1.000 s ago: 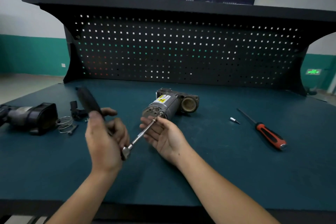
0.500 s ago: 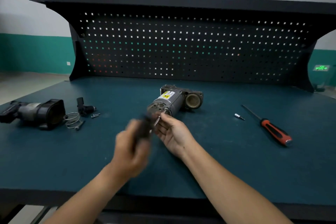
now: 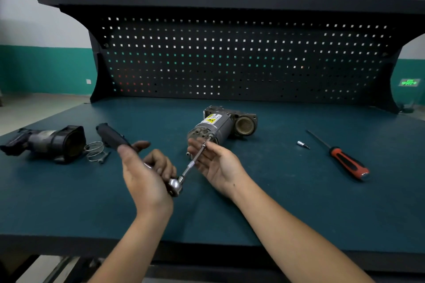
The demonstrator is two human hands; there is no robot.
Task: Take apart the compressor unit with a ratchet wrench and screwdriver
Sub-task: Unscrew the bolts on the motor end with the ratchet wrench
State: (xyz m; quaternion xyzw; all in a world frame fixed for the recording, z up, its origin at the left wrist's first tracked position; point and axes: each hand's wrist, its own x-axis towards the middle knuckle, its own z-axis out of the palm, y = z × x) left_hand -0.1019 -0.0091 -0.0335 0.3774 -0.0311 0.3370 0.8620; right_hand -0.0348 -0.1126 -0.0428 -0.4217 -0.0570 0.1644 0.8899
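Note:
The grey compressor unit (image 3: 218,125) with a yellow label lies on the teal bench, its end face towards me. My left hand (image 3: 147,172) grips the ratchet wrench (image 3: 112,136) by its black handle, which points up and to the left. The ratchet head (image 3: 175,185) sits below my fingers. A thin extension bar (image 3: 195,161) runs from the head to a bolt on the compressor's end face. My right hand (image 3: 216,163) holds the extension bar near its tip with lightly curled fingers. A red-handled screwdriver (image 3: 345,161) lies on the bench at the right.
A removed black-and-grey compressor part (image 3: 46,142) lies at the left with a wire spring (image 3: 94,150) and small bolts beside it. A small silver bit (image 3: 302,144) lies near the screwdriver. A black pegboard (image 3: 230,57) closes off the back of the bench.
My left hand swung the ratchet handle right towards the compressor, then back out to the left. My right hand stayed on the extension bar. The camera shifted slightly.

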